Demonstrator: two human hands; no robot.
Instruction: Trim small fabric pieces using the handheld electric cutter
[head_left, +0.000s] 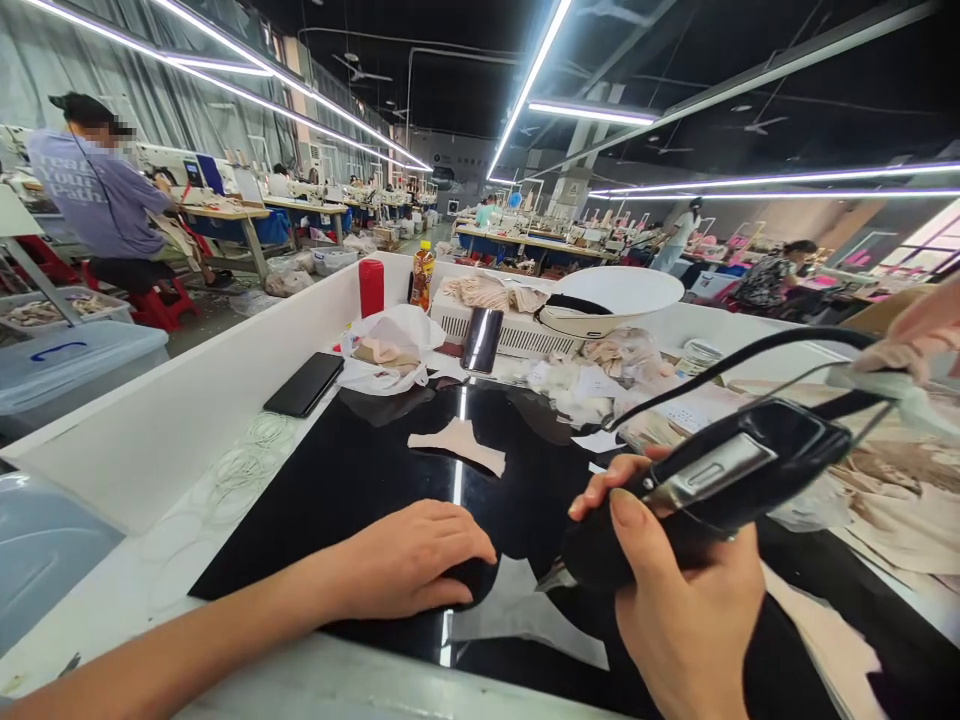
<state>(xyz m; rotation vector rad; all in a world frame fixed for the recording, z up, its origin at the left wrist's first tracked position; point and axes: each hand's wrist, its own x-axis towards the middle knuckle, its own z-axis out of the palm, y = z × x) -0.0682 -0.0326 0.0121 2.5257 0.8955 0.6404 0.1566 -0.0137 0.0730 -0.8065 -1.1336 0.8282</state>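
Note:
My left hand [420, 555] lies on the glossy black board [345, 500], palm down, its fingers slightly bent and the thumb apart. Its fingertips are at the left edge of a pale, thin cut piece of fabric [536, 615] with curved edges. In my right hand [686, 600] is a black corded hand tool [720, 470] with a metal plate on its upper side. The tool's pointed metal tip [555, 578] is low over that piece, close to its middle; contact cannot be made out. Farther up the board lies a beige cut fabric piece [457, 443].
A black phone [304, 385] lies left, beside coiled thin cord [251, 450]. A plastic bag [394, 345], a propped phone [482, 340] and a bottle [421, 275] stand behind. Beige fabric piles [892, 500] lie right. Low white walls [187, 400] border the table. The tool's cable [720, 365] arches right.

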